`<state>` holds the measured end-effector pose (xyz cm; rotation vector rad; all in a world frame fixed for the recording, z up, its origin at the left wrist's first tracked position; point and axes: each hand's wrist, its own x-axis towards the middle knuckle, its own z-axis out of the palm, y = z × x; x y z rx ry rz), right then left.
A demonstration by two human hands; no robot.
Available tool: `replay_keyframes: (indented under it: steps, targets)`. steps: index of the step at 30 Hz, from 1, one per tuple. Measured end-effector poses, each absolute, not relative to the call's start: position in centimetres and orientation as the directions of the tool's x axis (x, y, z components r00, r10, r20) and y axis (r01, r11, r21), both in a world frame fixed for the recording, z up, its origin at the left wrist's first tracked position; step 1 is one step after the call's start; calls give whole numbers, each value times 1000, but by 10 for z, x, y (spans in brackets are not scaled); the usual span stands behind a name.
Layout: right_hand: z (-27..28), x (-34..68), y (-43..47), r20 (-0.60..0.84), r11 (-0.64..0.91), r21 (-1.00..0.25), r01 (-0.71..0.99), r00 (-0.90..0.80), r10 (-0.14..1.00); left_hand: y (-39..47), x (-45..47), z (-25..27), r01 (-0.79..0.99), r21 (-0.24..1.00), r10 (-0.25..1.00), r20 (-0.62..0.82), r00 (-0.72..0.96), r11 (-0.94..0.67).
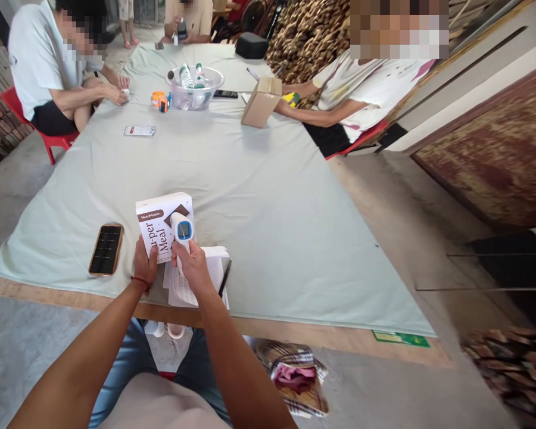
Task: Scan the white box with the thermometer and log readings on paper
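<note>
Left hand (pixel 146 262) fingers grip white box (pixel 157 221) at its lower left, just beyond papers (pixel 183 293) on the surface (pixel 277 238); right hand (pixel 193 262) fingers wrap white-blue thermometer (pixel 184 229) in front of box

A long cloth-covered table (pixel 277 208) stands on grey floor (pixel 384 393), red chairs (pixel 62 140) alongside.

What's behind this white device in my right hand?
Behind the device, the white box shows its printed front, including part of a dark brown shape. Whatever print the device covers cannot be seen.
</note>
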<state>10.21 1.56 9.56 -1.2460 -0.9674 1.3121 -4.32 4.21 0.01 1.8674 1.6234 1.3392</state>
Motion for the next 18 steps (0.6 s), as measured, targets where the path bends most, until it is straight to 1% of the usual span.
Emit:
replay_keyframes:
  steps: [6, 12, 16, 18]
  targets:
    - [121, 125, -14, -207, -189, -967, -173, 92, 974, 45, -44, 4, 563, 774, 911, 404, -86, -291]
    - [123, 160, -59, -259, -230, -956, -184, 155, 953, 51, -45, 8, 548, 789, 916, 389, -94, -279]
    - [124, 174, -81, -251, -229, -966, -124, 212, 945, 54, -45, 9, 532, 802, 918, 381, -108, -270]
    - [128, 177, -89, -243, -231, -970, -81, 234, 941, 55, -44, 12, 488, 830, 920, 372, -120, -272]
